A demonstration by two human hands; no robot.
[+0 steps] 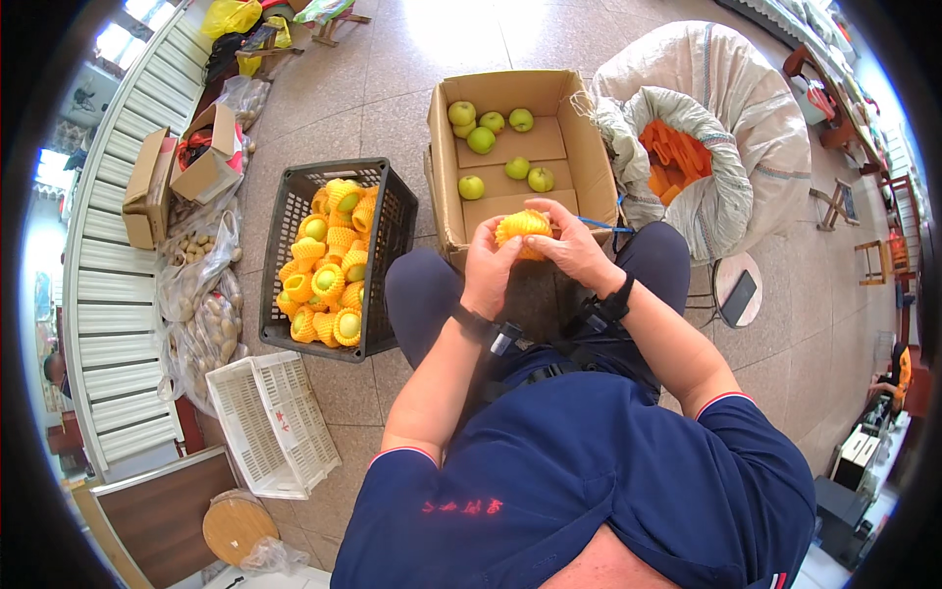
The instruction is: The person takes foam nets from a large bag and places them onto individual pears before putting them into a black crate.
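Both of my hands hold a yellow foam fruit net (pixel 523 227) above my lap, at the near edge of an open cardboard box (pixel 595 162). My left hand (pixel 488 263) grips its left side, and the fingers of my right hand (pixel 579 255) close round its right side. Whether a fruit sits inside the net cannot be seen. Several loose green apples (pixel 481 140) lie in the box. To the left, a black plastic crate (pixel 388 221) is filled with green apples in yellow foam nets (pixel 328 282).
A big white woven sack (pixel 746 128) with orange foam nets (pixel 677 157) in its mouth stands right of the box. At left are a white plastic basket (pixel 280 417), bags of potatoes (pixel 206 324) and cardboard cartons (pixel 149 191). A small round stool (pixel 738 285) holds a dark tablet.
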